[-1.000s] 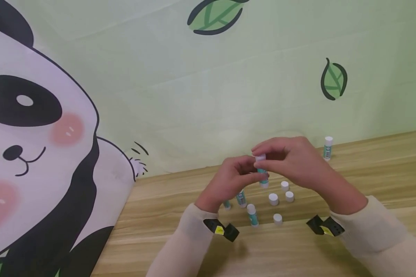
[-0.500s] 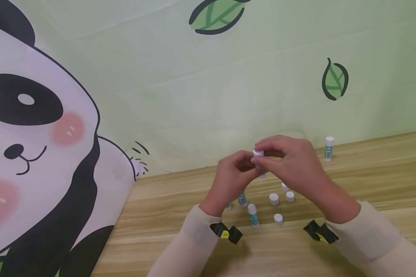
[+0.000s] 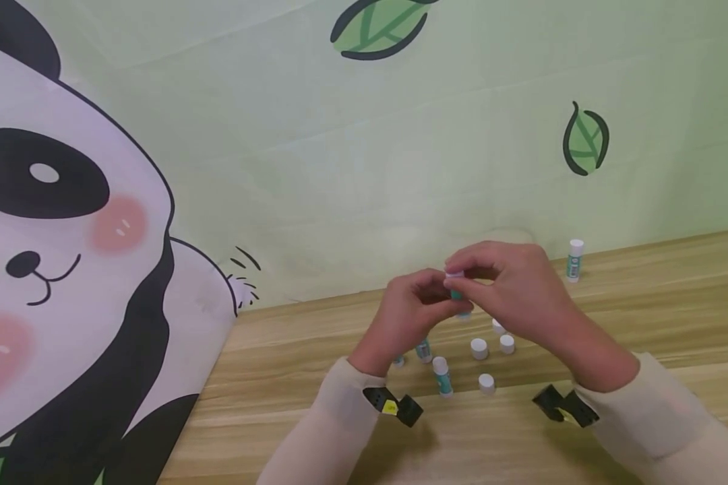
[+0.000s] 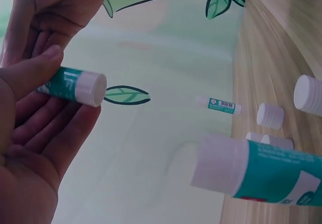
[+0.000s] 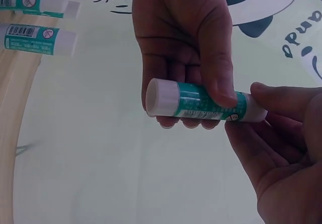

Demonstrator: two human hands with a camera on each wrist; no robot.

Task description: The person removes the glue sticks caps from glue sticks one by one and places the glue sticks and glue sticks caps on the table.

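Observation:
Between my two hands is a glue stick (image 5: 198,100) with a teal label and white ends, held above the table. My left hand (image 3: 400,320) grips its labelled body, the thumb lying across the label in the right wrist view. My right hand (image 3: 509,283) pinches the white end at the top with thumb and fingers. That end (image 5: 255,110) is partly hidden by the fingertips. Below the hands, several loose white caps (image 3: 479,348) lie on the table. Close by stand more glue sticks (image 3: 442,377), some partly covered by my left hand.
One glue stick (image 3: 574,261) stands apart at the back right, near the wall cloth. The wood-grain table (image 3: 279,391) meets a green cloth (image 3: 340,188) printed with a panda and leaves.
Both hands rose slightly with the glue stick, then came down a little. The stick's tilt changed while both hands kept hold. Caps and standing sticks stayed in place.

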